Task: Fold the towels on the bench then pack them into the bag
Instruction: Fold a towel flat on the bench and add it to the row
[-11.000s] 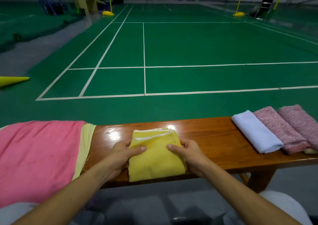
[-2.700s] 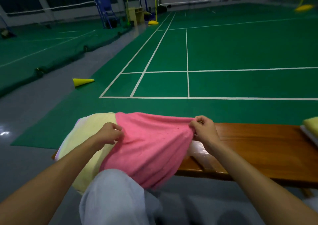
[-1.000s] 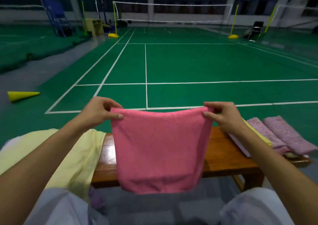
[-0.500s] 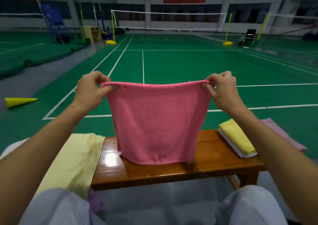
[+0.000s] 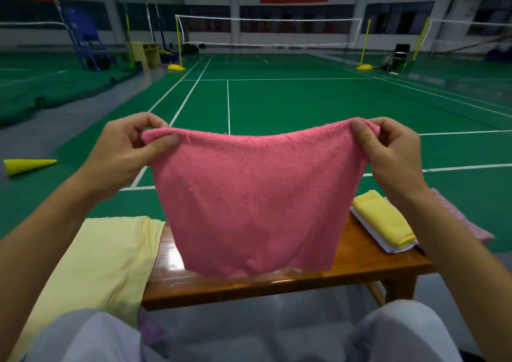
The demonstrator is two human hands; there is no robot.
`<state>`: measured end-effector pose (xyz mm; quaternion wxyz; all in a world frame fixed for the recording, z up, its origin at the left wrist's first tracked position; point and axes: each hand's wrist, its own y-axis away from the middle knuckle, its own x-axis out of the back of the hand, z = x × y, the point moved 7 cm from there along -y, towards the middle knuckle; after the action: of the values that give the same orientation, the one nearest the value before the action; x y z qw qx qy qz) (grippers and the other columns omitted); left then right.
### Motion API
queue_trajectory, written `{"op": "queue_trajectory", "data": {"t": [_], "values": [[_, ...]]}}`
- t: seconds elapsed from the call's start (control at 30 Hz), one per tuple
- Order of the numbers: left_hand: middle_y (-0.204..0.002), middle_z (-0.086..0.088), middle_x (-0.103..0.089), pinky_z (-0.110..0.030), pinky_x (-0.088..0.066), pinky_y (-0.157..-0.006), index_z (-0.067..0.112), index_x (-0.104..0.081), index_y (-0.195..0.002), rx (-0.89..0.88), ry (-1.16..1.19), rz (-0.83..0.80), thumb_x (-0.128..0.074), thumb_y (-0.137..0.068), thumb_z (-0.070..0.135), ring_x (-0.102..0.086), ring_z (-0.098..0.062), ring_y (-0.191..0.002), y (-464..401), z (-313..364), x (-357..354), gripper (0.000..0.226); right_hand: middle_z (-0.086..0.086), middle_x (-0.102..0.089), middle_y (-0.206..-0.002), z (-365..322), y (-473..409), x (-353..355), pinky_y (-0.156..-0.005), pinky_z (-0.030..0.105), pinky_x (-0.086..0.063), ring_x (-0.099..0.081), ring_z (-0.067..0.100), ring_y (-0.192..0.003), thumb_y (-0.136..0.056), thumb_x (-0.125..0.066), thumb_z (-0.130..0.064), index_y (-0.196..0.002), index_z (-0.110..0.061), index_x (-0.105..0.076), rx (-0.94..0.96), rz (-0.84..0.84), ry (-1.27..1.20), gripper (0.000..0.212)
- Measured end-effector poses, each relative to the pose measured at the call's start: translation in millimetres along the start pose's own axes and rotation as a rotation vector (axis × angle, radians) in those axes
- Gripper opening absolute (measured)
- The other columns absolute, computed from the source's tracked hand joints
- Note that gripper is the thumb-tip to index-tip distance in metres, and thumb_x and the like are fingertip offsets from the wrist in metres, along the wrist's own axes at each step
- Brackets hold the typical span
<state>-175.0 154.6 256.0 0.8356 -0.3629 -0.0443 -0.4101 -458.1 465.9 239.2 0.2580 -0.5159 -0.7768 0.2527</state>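
A pink towel [image 5: 249,201] hangs in the air over the wooden bench [image 5: 291,281], its lower edge near the bench top. My left hand [image 5: 130,151] pinches its upper left corner and my right hand [image 5: 388,151] pinches its upper right corner. An unfolded pale yellow towel [image 5: 105,259] drapes over the bench's left end. On the right end lies a folded yellow towel [image 5: 382,220] on top of a folded white towel [image 5: 388,246], with a folded pink-speckled towel [image 5: 465,223] beside them, partly hidden by my right arm. No bag is in view.
My knees [image 5: 91,336] are at the bottom, close to the bench's front edge. Beyond the bench stretches a green badminton court [image 5: 277,101] with a net [image 5: 266,30]. A yellow cone [image 5: 27,165] lies on the floor at the left.
Both hands have lifted the pink towel higher and a little closer to my head; its top edge now sags between them. The view has tilted up slightly.
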Motion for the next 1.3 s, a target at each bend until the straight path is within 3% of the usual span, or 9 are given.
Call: {"op": "queue_trajectory", "data": {"t": [0.2, 0.4, 0.47, 0.6, 0.73, 0.97, 1.13, 1.2, 1.3], "values": [[-0.070, 0.008, -0.073, -0.016, -0.054, -0.054, 0.008, -0.068, -0.097, 0.109, 0.063, 0.127, -0.081, -0.085, 0.014, -0.065, -0.002, -0.061, -17.5, -48.4, -4.3, 0.019, -0.010, -0.068, -0.078, 53.8, -14.6, -25.6, -0.063, 0.016, -0.044, -0.057, -0.003, -0.069, -0.096, -0.076, -0.029, -0.091, -0.017, -0.074, -0.086, 0.005, -0.013, 0.013], [-0.071, -0.011, -0.071, -0.026, -0.052, -0.049, 0.000, -0.068, -0.094, 0.412, -0.028, 0.137, -0.085, -0.084, 0.018, -0.060, -0.015, -0.060, -14.7, -203.1, -38.4, 0.026, 0.008, -0.073, -0.077, 202.8, -7.9, -95.9, -0.063, 0.034, -0.046, -0.057, 0.009, -0.067, -0.094, -0.078, -0.029, -0.083, -0.014, -0.074, -0.279, -0.148, 0.189, 0.019], [-0.067, -0.013, -0.068, -0.028, -0.050, -0.049, -0.001, -0.068, -0.091, 0.498, -0.094, 0.128, -0.085, -0.085, 0.016, -0.058, -0.019, -0.060, -10.9, -259.0, -52.8, 0.024, 0.004, -0.069, -0.070, 253.3, 0.5, -123.4, -0.060, 0.034, -0.042, -0.055, 0.010, -0.063, -0.094, -0.078, -0.030, -0.078, -0.015, -0.071, -0.328, -0.201, 0.270, 0.023], [-0.062, -0.002, -0.060, -0.015, -0.041, -0.043, 0.003, -0.069, -0.085, 0.605, -0.285, 0.109, -0.085, -0.085, 0.017, -0.053, -0.018, -0.057, -4.6, -343.7, -81.8, 0.021, -0.006, -0.065, -0.071, 334.8, 18.8, -169.3, -0.065, 0.030, -0.037, -0.059, 0.017, -0.069, -0.094, -0.075, -0.033, -0.074, -0.023, -0.065, -0.461, -0.295, 0.383, 0.025], [-0.070, -0.003, -0.068, -0.030, -0.046, -0.058, 0.013, -0.071, -0.081, 0.694, -0.378, 0.047, -0.088, -0.082, 0.027, -0.060, -0.023, -0.067, 1.2, -401.7, -96.0, 0.022, -0.005, -0.066, -0.080, 375.6, 24.0, -188.2, -0.070, 0.034, -0.043, -0.064, 0.024, -0.084, -0.095, -0.071, -0.043, -0.084, -0.021, -0.072, -0.497, -0.341, 0.532, 0.024], [-0.085, 0.006, -0.073, -0.037, -0.056, -0.081, 0.018, -0.069, -0.092, 0.560, -0.525, -0.019, -0.087, -0.082, 0.017, -0.070, -0.015, -0.080, -0.4, -376.0, -90.8, 0.021, 0.003, -0.075, -0.114, 360.3, 31.0, -169.8, -0.100, 0.043, -0.052, -0.067, 0.029, -0.112, -0.095, -0.071, -0.031, -0.122, -0.017, -0.068, -0.447, -0.391, 0.691, 0.031], [-0.074, 0.002, -0.075, -0.034, -0.056, -0.066, 0.020, -0.070, -0.090, 0.587, -0.352, -0.113, -0.088, -0.081, 0.018, -0.071, -0.016, -0.067, 20.0, -331.6, -106.9, 0.020, 0.010, -0.073, -0.118, 323.7, 71.4, -137.4, -0.096, 0.037, -0.050, -0.068, 0.029, -0.113, -0.096, -0.071, -0.032, -0.126, -0.006, -0.064, -0.572, -0.517, 0.667, 0.041], [-0.072, -0.002, -0.076, -0.032, -0.057, -0.059, 0.017, -0.070, -0.091, 0.607, -0.245, -0.167, -0.087, -0.083, 0.016, -0.071, -0.017, -0.062, 32.5, -311.2, -123.9, 0.019, 0.015, -0.074, -0.115, 313.8, 90.4, -123.6, -0.092, 0.038, -0.050, -0.067, 0.034, -0.113, -0.096, -0.071, -0.033, -0.121, -0.001, -0.065, -0.629, -0.547, 0.701, 0.041], [-0.073, -0.007, -0.076, -0.033, -0.057, -0.055, 0.011, -0.069, -0.093, 0.606, -0.137, -0.239, -0.085, -0.086, 0.013, -0.073, -0.022, -0.064, 50.3, -288.6, -153.4, 0.017, 0.016, -0.075, -0.078, 308.3, 115.1, -106.4, -0.075, 0.047, -0.059, -0.074, 0.036, -0.085, -0.089, -0.071, -0.033, -0.082, -0.001, -0.073, -0.732, -0.545, 0.716, 0.033]]}}
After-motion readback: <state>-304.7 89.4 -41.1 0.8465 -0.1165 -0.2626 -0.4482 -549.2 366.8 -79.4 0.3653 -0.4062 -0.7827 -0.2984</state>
